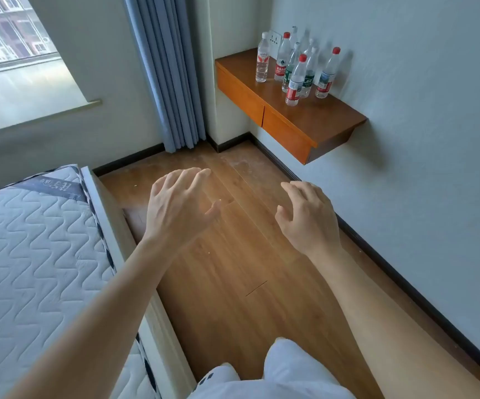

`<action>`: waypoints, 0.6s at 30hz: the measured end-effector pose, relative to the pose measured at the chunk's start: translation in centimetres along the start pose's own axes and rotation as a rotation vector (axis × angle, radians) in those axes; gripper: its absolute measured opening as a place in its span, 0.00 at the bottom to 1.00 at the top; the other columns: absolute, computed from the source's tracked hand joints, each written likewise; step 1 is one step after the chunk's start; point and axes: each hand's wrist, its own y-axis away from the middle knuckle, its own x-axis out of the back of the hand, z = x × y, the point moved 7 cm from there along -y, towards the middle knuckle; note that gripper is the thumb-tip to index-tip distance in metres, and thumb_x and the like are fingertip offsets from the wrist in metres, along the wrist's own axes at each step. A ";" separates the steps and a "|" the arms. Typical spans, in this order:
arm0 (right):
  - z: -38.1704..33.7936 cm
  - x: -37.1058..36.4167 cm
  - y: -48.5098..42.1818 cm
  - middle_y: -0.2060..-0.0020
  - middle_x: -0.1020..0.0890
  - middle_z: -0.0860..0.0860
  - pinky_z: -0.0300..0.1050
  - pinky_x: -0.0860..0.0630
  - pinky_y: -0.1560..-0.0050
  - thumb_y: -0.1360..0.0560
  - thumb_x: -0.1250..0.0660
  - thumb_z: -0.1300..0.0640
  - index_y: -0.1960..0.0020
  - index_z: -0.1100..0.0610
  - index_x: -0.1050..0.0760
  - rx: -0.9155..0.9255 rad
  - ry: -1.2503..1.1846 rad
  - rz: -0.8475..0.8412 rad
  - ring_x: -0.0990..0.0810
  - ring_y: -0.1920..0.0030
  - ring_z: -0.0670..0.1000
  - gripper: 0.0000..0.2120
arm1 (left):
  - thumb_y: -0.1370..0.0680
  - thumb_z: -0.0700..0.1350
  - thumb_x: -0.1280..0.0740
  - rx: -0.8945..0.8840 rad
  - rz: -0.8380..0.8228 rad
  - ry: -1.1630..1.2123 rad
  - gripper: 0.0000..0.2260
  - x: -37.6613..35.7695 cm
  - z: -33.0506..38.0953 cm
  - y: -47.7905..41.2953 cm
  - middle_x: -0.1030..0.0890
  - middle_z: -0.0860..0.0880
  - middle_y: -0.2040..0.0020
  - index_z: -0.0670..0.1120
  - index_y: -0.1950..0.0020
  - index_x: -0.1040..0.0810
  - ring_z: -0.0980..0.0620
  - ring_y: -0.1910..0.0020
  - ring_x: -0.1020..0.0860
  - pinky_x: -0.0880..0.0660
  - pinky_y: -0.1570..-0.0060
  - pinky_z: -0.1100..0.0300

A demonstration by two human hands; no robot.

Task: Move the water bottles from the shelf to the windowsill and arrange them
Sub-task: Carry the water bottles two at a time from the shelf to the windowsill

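Several clear plastic water bottles (295, 80), some red-capped and some white-capped, stand upright in a cluster on a wall-mounted wooden shelf (313, 122) at the upper right. The pale windowsill (26, 105) lies at the upper left under the window. My left hand (178, 205) and my right hand (308, 217) are stretched out over the floor, fingers spread, holding nothing. Both hands are well short of the shelf and below it.
A grey-blue curtain (167, 70) hangs in the corner between window and shelf. A bed with a quilted mattress (31, 240) fills the left side. Wooden floor (233, 283) runs between the bed and the right wall. My legs in white (285, 370) show at the bottom.
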 end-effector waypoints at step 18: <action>7.7 -5.7 -17.8 0.36 0.20 0.54 0.52 0.25 0.37 0.23 0.33 0.49 0.32 0.55 0.24 -0.056 -0.018 0.015 0.24 0.35 0.54 0.22 | 0.24 0.62 0.38 -0.036 -0.011 -0.017 0.27 -7.8 0.4 -18.8 0.25 0.52 0.32 0.51 0.29 0.31 0.49 0.32 0.29 0.33 0.33 0.46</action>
